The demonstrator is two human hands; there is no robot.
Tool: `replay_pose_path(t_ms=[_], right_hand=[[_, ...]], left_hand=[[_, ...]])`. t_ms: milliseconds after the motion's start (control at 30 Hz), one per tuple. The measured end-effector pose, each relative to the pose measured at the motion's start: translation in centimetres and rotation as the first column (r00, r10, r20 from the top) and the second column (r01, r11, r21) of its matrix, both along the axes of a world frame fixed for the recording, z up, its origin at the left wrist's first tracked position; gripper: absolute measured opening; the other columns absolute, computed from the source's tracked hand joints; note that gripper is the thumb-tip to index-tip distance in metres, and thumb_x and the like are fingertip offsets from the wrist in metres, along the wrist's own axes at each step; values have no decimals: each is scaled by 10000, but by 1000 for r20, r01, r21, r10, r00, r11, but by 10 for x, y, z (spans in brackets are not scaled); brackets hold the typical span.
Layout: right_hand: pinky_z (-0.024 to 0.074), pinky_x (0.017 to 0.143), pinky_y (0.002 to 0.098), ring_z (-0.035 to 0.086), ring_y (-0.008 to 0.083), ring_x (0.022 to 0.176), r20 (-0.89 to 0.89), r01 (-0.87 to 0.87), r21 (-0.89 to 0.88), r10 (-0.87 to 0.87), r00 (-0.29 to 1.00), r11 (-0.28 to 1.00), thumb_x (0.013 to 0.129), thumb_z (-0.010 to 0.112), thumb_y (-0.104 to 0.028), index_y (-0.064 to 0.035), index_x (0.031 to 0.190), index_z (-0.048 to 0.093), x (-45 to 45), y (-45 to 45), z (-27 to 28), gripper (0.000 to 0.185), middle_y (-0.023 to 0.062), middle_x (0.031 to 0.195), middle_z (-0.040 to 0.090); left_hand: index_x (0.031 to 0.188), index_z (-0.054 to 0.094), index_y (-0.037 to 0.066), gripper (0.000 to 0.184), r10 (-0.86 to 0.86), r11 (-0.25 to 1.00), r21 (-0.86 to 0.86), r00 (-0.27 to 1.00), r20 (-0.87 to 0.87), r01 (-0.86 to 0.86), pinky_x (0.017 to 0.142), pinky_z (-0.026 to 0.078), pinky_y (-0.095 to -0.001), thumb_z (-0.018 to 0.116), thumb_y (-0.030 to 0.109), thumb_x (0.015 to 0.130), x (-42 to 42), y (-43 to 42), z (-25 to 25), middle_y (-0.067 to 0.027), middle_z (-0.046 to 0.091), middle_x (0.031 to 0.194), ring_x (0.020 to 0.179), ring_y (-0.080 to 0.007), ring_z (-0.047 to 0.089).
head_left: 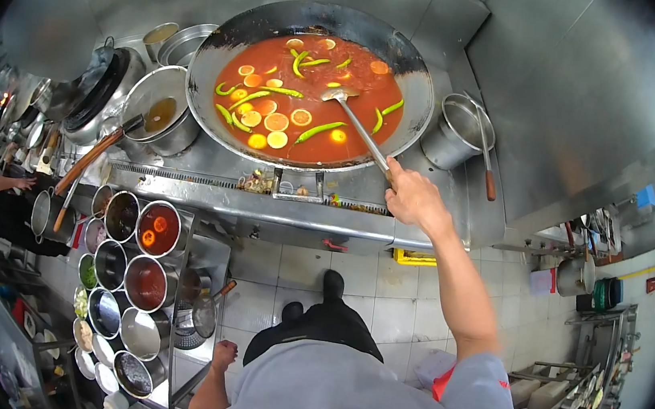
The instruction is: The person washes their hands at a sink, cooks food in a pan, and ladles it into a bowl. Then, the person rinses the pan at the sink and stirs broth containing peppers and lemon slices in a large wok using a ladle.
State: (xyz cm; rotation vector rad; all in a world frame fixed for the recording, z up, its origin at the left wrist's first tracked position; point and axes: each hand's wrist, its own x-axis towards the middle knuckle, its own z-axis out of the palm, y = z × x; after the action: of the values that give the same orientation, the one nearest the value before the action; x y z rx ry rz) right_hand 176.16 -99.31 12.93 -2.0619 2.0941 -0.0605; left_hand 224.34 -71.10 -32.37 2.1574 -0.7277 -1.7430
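My right hand [415,198] is closed around the handle of a long metal wok spatula [362,132]. The spatula's head rests at the surface of a red-orange broth [314,106], partly under it. The broth fills most of a very large wok [229,40] with a blackened back rim. Green chilies [320,131] and citrus slices [276,121] float in it, several of each. My left hand [224,356] hangs low beside my body, curled into a fist with nothing visible in it, near a rack of pots.
Metal pots [147,285] with sauces and ingredients crowd the rack at left. A strainer [204,316] lies near my left hand. Left of the wok stands a pot [178,135]; right of it, another pot [441,146] with a wooden-handled utensil [487,162]. Another person's arm [7,182] shows far left.
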Motion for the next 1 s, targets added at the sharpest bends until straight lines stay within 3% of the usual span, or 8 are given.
replay_pose_path(t_ms=[167, 333, 667, 733, 867, 933, 1000], right_hand=[[464, 850, 500, 581, 436, 966, 92, 56, -21, -54, 994, 998, 831, 547, -165, -44, 1360, 394, 22, 33, 17, 564, 251, 1066, 602], [478, 772, 507, 594, 442, 859, 171, 64, -232, -24, 985, 971, 862, 556, -163, -69, 1331, 445, 27, 56, 6, 491, 239, 984, 599], [494, 693, 500, 609, 418, 789, 280, 62, -283, 21, 960, 957, 831, 598, -117, -128, 1362, 428, 10, 96, 9, 558, 198, 1010, 592], [495, 677, 481, 608, 405, 770, 339, 59, -253, 31, 940, 966, 830, 607, -122, -136, 1370, 420, 2, 110, 10, 572, 185, 1036, 591], [493, 664, 472, 607, 388, 743, 373, 99, -305, 23, 927, 947, 832, 613, -128, -129, 1357, 437, -25, 146, -14, 553, 170, 1064, 590], [494, 652, 453, 613, 363, 734, 365, 117, -291, -3, 931, 950, 832, 622, -149, -118, 1331, 463, -45, 173, -56, 524, 162, 1058, 596], [497, 637, 431, 624, 332, 707, 513, 199, -175, -83, 854, 964, 825, 633, -168, -95, 1278, 511, -65, 208, -115, 475, 160, 954, 629]], left_hand=[[803, 626, 48, 146, -102, 994, -44, 995, 4, 103, 454, 468, -304, 536, 159, 836, 6, -18, -6, -62, 604, 665, 551, -158, 580], [797, 640, 41, 144, -200, 978, -57, 979, 33, 201, 450, 468, -297, 546, 145, 826, -5, -53, -8, -64, 611, 656, 536, -159, 582], [764, 670, 27, 141, -384, 899, -136, 900, 208, 415, 505, 494, -297, 558, 113, 773, -54, -120, 21, -75, 643, 644, 569, -146, 618], [772, 680, 24, 173, -433, 881, -106, 876, 212, 461, 558, 518, -338, 567, 155, 764, -65, -120, 30, -119, 660, 654, 582, -213, 643], [802, 685, 34, 209, -578, 744, -132, 731, 363, 655, 635, 531, -386, 583, 210, 754, -80, -117, -20, -164, 666, 699, 640, -298, 658], [796, 672, 35, 143, -643, 678, -152, 681, 351, 719, 498, 496, -290, 587, 149, 775, -99, -117, -18, -59, 627, 643, 559, -142, 599], [781, 674, 39, 136, -665, 635, -153, 636, 391, 757, 502, 495, -285, 596, 150, 772, -127, -116, -10, -55, 632, 642, 564, -136, 602]])
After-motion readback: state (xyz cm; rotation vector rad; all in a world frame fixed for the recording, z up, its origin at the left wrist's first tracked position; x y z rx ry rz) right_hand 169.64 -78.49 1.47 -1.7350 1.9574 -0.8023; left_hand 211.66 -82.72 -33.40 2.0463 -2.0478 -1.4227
